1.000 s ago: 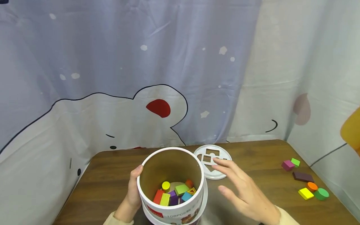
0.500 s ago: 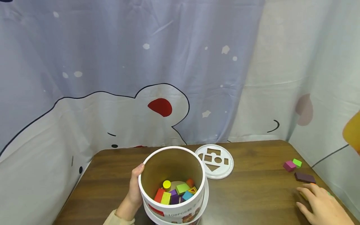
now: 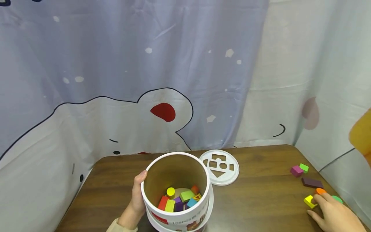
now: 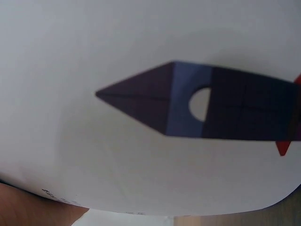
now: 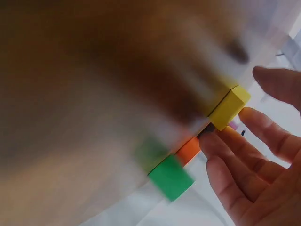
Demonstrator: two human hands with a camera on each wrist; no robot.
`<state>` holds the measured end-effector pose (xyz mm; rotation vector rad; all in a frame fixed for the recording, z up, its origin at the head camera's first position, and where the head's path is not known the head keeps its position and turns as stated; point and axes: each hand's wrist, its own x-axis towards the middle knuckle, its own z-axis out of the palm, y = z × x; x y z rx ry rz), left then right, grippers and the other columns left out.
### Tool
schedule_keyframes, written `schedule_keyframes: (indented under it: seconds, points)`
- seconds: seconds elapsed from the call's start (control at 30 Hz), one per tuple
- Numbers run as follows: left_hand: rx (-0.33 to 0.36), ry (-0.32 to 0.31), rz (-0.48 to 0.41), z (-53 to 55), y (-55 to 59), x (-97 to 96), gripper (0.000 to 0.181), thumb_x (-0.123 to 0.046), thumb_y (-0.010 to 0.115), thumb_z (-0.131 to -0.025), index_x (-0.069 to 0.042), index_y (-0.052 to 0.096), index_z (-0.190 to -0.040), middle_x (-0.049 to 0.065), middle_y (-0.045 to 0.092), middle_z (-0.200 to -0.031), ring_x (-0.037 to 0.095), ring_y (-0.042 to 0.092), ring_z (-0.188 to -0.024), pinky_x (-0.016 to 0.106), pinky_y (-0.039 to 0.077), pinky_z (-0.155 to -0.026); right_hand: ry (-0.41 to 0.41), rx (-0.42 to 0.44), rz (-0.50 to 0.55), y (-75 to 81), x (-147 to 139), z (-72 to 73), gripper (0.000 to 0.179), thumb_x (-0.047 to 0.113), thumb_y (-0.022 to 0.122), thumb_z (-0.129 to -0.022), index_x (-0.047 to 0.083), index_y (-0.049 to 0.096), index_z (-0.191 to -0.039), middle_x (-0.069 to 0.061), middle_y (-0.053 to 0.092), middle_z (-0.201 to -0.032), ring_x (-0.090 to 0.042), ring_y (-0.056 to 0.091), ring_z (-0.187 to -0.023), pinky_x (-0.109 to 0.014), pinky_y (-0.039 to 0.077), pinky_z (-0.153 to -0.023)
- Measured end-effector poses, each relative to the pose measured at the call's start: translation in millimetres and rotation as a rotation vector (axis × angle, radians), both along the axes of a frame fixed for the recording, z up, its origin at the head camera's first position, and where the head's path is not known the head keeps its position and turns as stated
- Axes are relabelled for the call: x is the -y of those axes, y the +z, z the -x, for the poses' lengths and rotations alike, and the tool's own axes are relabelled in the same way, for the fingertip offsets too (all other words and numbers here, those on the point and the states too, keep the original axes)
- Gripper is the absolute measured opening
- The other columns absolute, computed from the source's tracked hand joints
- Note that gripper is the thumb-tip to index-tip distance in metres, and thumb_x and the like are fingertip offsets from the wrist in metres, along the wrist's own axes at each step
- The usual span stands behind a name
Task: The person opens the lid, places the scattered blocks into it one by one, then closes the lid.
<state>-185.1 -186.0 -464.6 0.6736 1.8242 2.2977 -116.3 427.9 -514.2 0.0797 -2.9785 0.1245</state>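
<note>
My left hand [image 3: 137,196] grips the side of a white round bucket [image 3: 176,213], thumb up at the rim. The bucket tilts so its mouth faces me, with several coloured blocks [image 3: 174,203] inside. Its white wall [image 4: 122,165] with a dark printed shape fills the left wrist view. At the table's right side, my right hand [image 3: 336,212] reaches over a yellow block [image 3: 309,201]. In the right wrist view a fingertip is right at the yellow block [image 5: 229,108], while the thumb [image 5: 277,84] stands apart. An orange disc [image 3: 320,191] and a partly hidden green cylinder [image 3: 337,199] lie beside it.
A white lid [image 3: 229,175] with cut-out shapes lies behind the bucket on the wooden table [image 3: 261,183]. Near the right edge are a dark brown block [image 3: 312,183], a magenta block [image 3: 297,171] and a light green block [image 3: 304,168]. Printed curtains [image 3: 185,64] hang behind.
My right hand has moved from beside the bucket to the blocks at the far right. The yellow block has shifted slightly left. The left hand and bucket have stayed put.
</note>
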Motion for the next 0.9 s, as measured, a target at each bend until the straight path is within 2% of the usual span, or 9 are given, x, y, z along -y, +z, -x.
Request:
schedule_keyframes:
  seconds: [0.13,0.23,0.33,0.43,0.57,0.7,0.8,0.9]
  points:
    - [-0.023,-0.001,-0.008,-1.3,1.3,-0.8,0.064,-0.047,0.01,-0.108,-0.014,0.046,-0.149,-0.004,0.057,-0.141,0.012,0.054,-0.131,0.032,0.042,-0.113,0.039,0.013,0.035,6.4,20,9.8,0.033,0.021,0.089,-0.076,0.014,0.06,-0.089,0.0,0.06,-0.087,-0.01,0.053,-0.065,-0.031,0.047,-0.056]
    - [-0.025,-0.011,-0.017,-2.0,2.1,-1.8,0.063,-0.048,0.01,-0.108,-0.015,0.046,-0.149,-0.005,0.057,-0.141,0.011,0.054,-0.131,0.032,0.041,-0.113,0.084,-0.001,0.052,10.4,39,16.4,0.036,0.017,0.091,-0.072,0.018,0.058,-0.085,0.006,0.057,-0.082,-0.005,0.049,-0.066,-0.026,0.044,-0.056]
    - [-0.011,-0.01,-0.014,-0.8,0.4,-0.8,0.064,-0.046,0.008,-0.108,-0.017,0.046,-0.149,-0.007,0.057,-0.141,0.01,0.054,-0.131,0.031,0.041,-0.113,0.149,-0.107,0.084,14.9,64,22.0,0.038,0.016,0.093,-0.067,0.022,0.059,-0.083,0.011,0.055,-0.081,-0.001,0.047,-0.066,-0.023,0.043,-0.056]
    - [0.008,-0.003,-0.007,1.4,-2.2,1.3,0.065,-0.047,0.007,-0.108,-0.015,0.044,-0.151,-0.006,0.056,-0.142,0.011,0.054,-0.131,0.032,0.04,-0.114,0.227,-0.23,0.119,25.6,94,28.9,0.039,0.015,0.092,-0.065,0.024,0.058,-0.082,0.015,0.053,-0.081,0.003,0.047,-0.067,-0.022,0.042,-0.056]
    - [0.017,-0.005,-0.008,2.7,-4.5,3.2,0.068,-0.047,0.006,-0.108,-0.011,0.041,-0.153,-0.006,0.056,-0.143,0.011,0.054,-0.132,0.032,0.041,-0.114,0.315,-0.352,0.188,50.9,136,36.2,0.039,0.012,0.089,-0.065,0.026,0.058,-0.083,0.018,0.055,-0.083,0.002,0.052,-0.071,-0.021,0.045,-0.059]
    - [0.013,-0.016,-0.009,2.1,-4.4,3.7,0.068,-0.047,0.006,-0.108,-0.011,0.041,-0.153,-0.006,0.056,-0.143,0.012,0.054,-0.132,0.033,0.041,-0.114,0.415,-0.465,0.313,82.2,175,39.1,0.038,0.009,0.086,-0.066,0.027,0.059,-0.087,0.02,0.056,-0.085,0.0,0.056,-0.076,-0.019,0.048,-0.065]
    - [-0.015,-0.009,0.001,-2.6,3.0,1.2,0.066,-0.047,0.006,-0.107,-0.017,0.045,-0.151,-0.007,0.057,-0.142,0.012,0.054,-0.131,0.031,0.041,-0.112,0.5,-0.524,0.419,106.9,202,40.0,0.034,0.008,0.083,-0.069,0.024,0.06,-0.088,0.018,0.057,-0.087,-0.003,0.056,-0.077,-0.015,0.046,-0.07]
    - [-0.03,0.02,0.022,-9.8,13.7,-3.6,0.064,-0.047,0.006,-0.106,-0.023,0.05,-0.146,-0.009,0.058,-0.14,0.012,0.054,-0.13,0.03,0.042,-0.111,0.591,-0.544,0.52,129.8,227,39.4,0.03,0.007,0.08,-0.073,0.022,0.061,-0.09,0.015,0.058,-0.088,-0.006,0.057,-0.077,-0.014,0.046,-0.073]
